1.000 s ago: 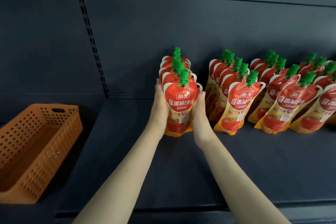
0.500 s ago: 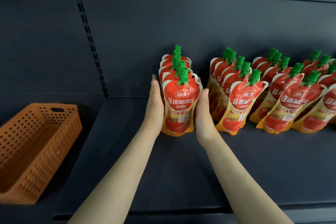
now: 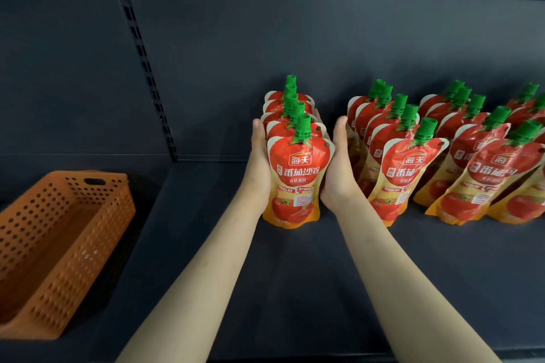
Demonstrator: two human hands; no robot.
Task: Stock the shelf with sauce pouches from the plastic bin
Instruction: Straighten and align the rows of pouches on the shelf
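Observation:
A row of several red-and-yellow sauce pouches [image 3: 295,174] with green caps stands upright, one behind another, on the dark shelf [image 3: 295,289]. My left hand [image 3: 259,162] lies flat against the row's left side with straight fingers. My right hand [image 3: 339,168] lies flat against its right side, so the row sits between both palms. The orange perforated plastic bin [image 3: 59,239] rests at the left on the neighbouring shelf section, and no pouch shows inside it.
More rows of the same pouches [image 3: 404,174] lean slightly to the right of my hands, and further rows [image 3: 483,174] reach the frame's right edge. A slotted upright [image 3: 141,62] divides the dark back panel. Bare shelf lies between the bin and the held row.
Both hands stay flat on the sides of the same row. The row now stands a little straighter and tighter. The bin has not moved.

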